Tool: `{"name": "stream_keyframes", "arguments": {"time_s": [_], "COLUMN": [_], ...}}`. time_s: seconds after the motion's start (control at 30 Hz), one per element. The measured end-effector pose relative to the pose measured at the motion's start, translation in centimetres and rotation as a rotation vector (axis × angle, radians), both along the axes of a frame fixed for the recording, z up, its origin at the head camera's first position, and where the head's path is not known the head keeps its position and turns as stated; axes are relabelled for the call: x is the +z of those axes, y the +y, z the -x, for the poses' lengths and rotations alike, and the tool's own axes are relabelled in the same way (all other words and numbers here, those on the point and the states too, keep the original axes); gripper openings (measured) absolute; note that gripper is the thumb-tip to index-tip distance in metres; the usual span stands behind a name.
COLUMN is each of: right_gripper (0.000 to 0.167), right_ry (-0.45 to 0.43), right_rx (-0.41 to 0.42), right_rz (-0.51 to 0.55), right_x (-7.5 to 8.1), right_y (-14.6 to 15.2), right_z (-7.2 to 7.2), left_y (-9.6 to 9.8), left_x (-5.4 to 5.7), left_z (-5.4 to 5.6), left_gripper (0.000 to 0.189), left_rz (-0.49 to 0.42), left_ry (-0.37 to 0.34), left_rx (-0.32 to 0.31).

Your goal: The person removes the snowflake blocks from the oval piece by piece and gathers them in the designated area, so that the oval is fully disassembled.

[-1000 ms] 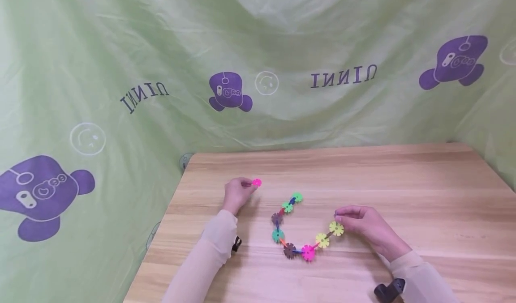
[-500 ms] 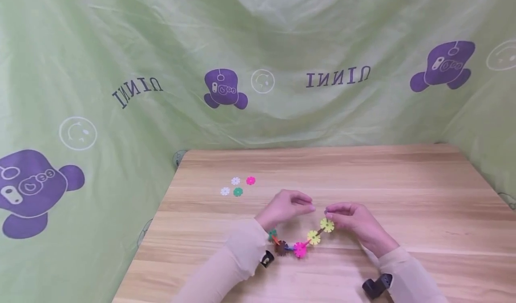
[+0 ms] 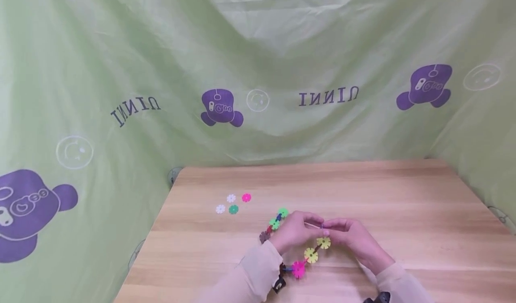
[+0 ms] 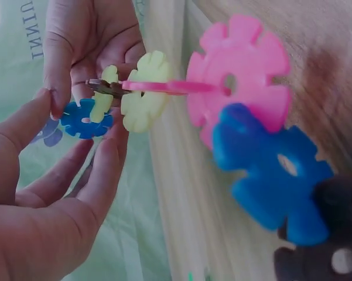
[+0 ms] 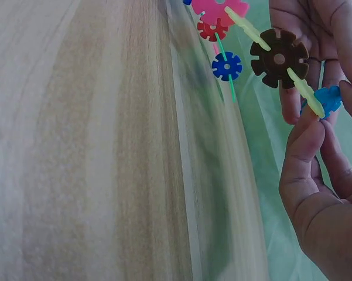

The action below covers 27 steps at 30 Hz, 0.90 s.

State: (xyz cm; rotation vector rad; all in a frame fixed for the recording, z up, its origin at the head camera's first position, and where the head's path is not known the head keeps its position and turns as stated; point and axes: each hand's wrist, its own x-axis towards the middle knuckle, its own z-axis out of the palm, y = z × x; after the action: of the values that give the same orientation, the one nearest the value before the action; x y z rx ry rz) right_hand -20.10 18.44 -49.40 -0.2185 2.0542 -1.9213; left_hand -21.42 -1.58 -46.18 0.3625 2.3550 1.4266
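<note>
My two hands meet over the table in the head view. My right hand (image 3: 359, 242) pinches a blue notched snowflake disc (image 4: 73, 112) at one end of a linked chain. My left hand (image 3: 296, 231) holds a purple snowflake disc (image 4: 48, 134) by its fingertips, right beside the blue one; whether the two discs interlock is hidden by fingers. From the blue disc the chain runs through yellow discs (image 3: 311, 255), a brown disc (image 5: 279, 58) and a pink disc (image 3: 298, 269). Its other end, a bright green disc (image 3: 283, 212), lies past my left wrist, which covers part of the chain.
Several loose discs lie at the left on the wooden table (image 3: 383, 191): two white discs (image 3: 231, 198), a green disc (image 3: 233, 209) and a pink disc (image 3: 246, 197). A green printed cloth (image 3: 278, 133) hangs behind the table and at its sides.
My left hand has left the loose discs and moved right to my right hand, so their fingertips now meet. My right hand keeps hold of the chain's end. The head view has tilted slightly.
</note>
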Motion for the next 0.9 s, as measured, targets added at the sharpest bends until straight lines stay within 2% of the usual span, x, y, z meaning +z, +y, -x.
{"name": "stream_keyframes", "arguments": {"time_s": [0.23, 0.43, 0.57, 0.67, 0.9], "right_gripper": [0.032, 0.029, 0.034, 0.036, 0.020], "right_ry": [0.013, 0.005, 0.022, 0.033, 0.037], "right_rx": [0.029, 0.044, 0.007, 0.003, 0.082], "right_rz": [0.058, 0.098, 0.041, 0.008, 0.105], "right_x": [-0.7, -1.0, -0.8, -0.9, -1.4], "right_y": [-0.3, -0.3, -0.4, -0.4, -0.3], "right_z": [-0.3, -0.6, -0.5, -0.7, -0.6], "left_y": [-0.4, -0.4, -0.3, -0.3, 0.0], "left_x": [-1.1, -1.7, -1.4, -1.3, -1.4], "left_z": [-0.5, -0.8, -0.5, -0.4, -0.4], "left_gripper": [0.031, 0.029, 0.031, 0.034, 0.035], "left_rz": [-0.137, -0.137, -0.108, -0.116, -0.175], "left_ry": [-0.014, 0.055, 0.104, 0.110, 0.112], "left_rx": [0.024, 0.035, 0.055, 0.074, 0.074]}}
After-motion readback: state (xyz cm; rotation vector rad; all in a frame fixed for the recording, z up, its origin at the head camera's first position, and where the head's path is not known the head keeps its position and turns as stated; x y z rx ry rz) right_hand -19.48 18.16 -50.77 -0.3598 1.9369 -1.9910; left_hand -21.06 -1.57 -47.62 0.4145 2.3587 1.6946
